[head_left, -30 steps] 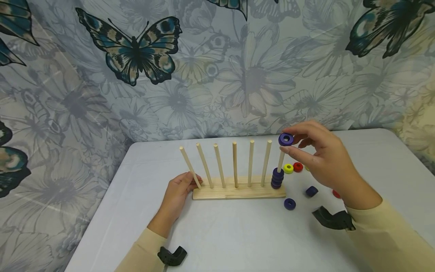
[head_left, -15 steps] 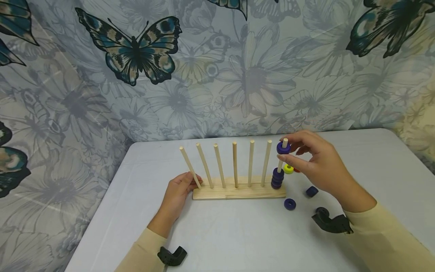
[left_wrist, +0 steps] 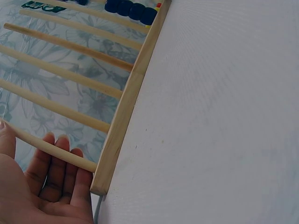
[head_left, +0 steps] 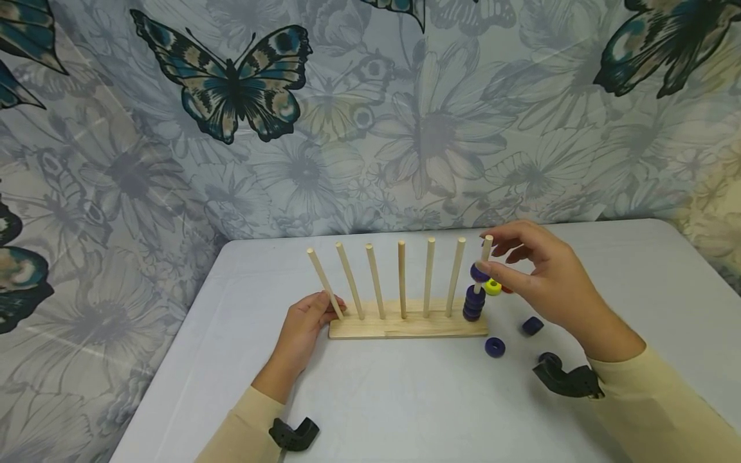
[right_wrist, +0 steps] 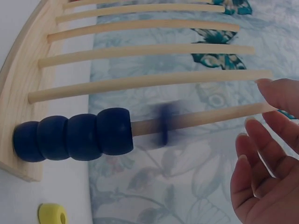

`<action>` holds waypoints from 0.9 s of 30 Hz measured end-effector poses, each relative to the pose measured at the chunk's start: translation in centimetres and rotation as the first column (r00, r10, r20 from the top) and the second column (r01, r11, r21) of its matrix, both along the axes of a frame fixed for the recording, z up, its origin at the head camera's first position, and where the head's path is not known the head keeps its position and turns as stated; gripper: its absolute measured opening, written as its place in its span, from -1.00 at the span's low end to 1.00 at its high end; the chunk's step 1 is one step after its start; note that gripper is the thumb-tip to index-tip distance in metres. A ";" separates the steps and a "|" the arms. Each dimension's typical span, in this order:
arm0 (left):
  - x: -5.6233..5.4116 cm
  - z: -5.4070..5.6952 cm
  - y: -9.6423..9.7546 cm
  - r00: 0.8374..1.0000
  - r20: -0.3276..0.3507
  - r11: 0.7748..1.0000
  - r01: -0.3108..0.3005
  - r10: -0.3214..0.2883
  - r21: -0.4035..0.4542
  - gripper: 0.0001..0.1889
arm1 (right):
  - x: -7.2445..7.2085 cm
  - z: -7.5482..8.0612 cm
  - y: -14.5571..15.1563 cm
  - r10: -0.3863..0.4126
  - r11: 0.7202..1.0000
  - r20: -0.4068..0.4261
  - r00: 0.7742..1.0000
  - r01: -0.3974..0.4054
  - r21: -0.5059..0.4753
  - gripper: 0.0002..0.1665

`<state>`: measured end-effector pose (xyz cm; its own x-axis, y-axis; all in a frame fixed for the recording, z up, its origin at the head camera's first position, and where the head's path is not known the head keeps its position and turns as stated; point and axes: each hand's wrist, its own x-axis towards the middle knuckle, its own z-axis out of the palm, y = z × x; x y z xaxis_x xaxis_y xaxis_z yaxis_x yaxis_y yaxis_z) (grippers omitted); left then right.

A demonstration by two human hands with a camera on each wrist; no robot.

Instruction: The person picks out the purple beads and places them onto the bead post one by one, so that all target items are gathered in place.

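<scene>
A wooden peg stand [head_left: 405, 326] with a row of upright pegs stands on the table. My left hand [head_left: 307, 325] holds its left end, with thumb and fingers around the leftmost peg [left_wrist: 51, 149]. Several dark blue rings [head_left: 473, 303] are stacked at the foot of the rightmost peg [right_wrist: 210, 115]. Above them another blue ring [head_left: 480, 272] is partway down that peg, motion-blurred in the right wrist view. My right hand [head_left: 544, 283] is around the peg's top with fingers apart; in the right wrist view the ring is clear of the fingertips.
Two loose blue rings, one lying flat [head_left: 494, 347] and one on its edge [head_left: 532, 326], are right of the stand. A yellow ring [head_left: 493, 287] and a partly hidden red ring [head_left: 507, 289] lie behind the right hand. A patterned wall backs the white table [head_left: 393, 399].
My right hand brought the blue ring over the rightmost peg's tip, lowered it on and released it. The ring has slid downward. My left hand has stayed at the stand's left end.
</scene>
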<state>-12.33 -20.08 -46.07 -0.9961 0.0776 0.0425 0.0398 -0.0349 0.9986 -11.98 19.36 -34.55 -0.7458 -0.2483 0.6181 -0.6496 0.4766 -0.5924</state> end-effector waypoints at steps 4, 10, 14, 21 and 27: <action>-0.1 0.0 0.0 1.000 0.000 1.000 0.000 0.000 -0.003 -0.57 | 0.3 0.3 0.0 0.004 1.000 0.031 1.000 -0.004 -0.025 -0.41; -0.1 -0.1 0.0 1.000 -0.002 1.000 0.002 -0.002 0.000 -0.57 | 0.7 0.7 0.0 0.042 0.998 0.065 0.997 -0.039 -0.057 -0.43; -0.1 -0.1 0.0 1.000 0.005 1.000 0.001 -0.001 -0.001 -0.56 | 0.8 0.7 0.2 0.072 0.996 0.044 0.996 -0.069 -0.061 -0.40; -0.1 0.0 0.0 1.000 0.007 1.000 0.002 -0.002 -0.002 -0.56 | 1.2 0.5 0.7 0.101 0.990 0.066 0.993 -0.094 -0.106 -0.43; 0.0 0.1 0.0 1.000 0.000 1.000 0.002 -0.002 -0.002 -0.57 | 1.8 0.3 1.1 0.167 0.975 0.131 0.977 -0.143 -0.172 -0.43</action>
